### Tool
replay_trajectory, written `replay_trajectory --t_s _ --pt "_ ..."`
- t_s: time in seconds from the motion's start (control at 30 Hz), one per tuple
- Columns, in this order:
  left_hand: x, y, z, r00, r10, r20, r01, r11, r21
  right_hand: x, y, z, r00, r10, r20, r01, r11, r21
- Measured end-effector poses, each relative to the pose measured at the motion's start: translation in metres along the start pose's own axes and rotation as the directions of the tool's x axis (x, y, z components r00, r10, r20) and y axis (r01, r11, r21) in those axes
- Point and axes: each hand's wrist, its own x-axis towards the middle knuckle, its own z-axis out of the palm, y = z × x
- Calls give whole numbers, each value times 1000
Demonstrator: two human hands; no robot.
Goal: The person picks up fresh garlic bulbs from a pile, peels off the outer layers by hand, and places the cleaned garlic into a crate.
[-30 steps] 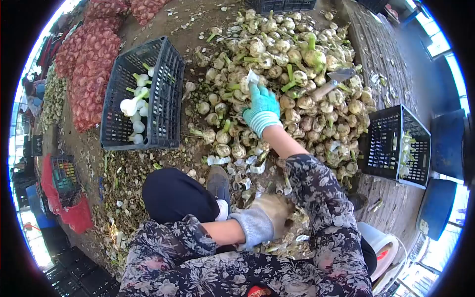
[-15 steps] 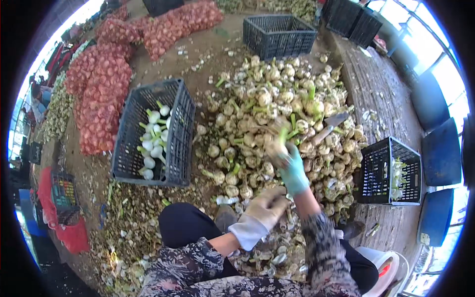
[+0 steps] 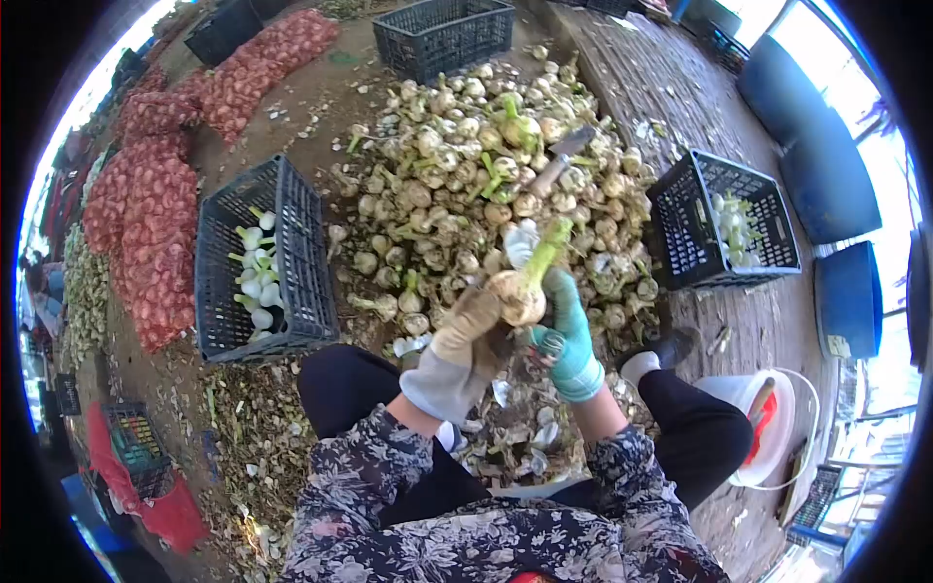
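Note:
Between my hands is a large garlic bulb with dirty outer skin and a thick green stem pointing up and to the right. My left hand, in a beige work glove, closes round the bulb's left side. Against its right side, near the stem base, my right hand in a teal glove grips it with bent fingers; part of that grip is hidden. Beyond them spreads a heap of untrimmed garlic bulbs. A wooden-handled blade lies on this heap.
A black crate holding peeled white garlic stands at left, another crate with some at right. A third crate stands at the back. Red mesh sacks lie far left. A white bucket is by my right knee.
The garlic bulb has come from the heap towards me in my right hand. My left hand has risen and now holds it too. The view has turned to the right.

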Motion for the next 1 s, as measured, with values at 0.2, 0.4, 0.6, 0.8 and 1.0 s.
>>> replay_trajectory --t_s 0.2,0.4,0.6,0.8,1.0 --pt "36 -12 -31 838 528 136 -456 542 706 9 -3 -35 983 40 -181 -36 999 27" --pt "40 -10 -29 667 448 596 -525 -285 802 34 5 -28 969 16 -247 67 944 324" --pt "44 -15 -32 670 446 593 -589 -167 791 29 -13 -22 959 28 -283 -18 999 38" --pt "46 -23 -30 774 459 437 -545 132 828 19 -15 -37 961 70 -268 -77 997 -15" --pt "46 -20 -24 676 417 607 -606 -154 780 18 7 -64 992 44 -119 7 916 401"
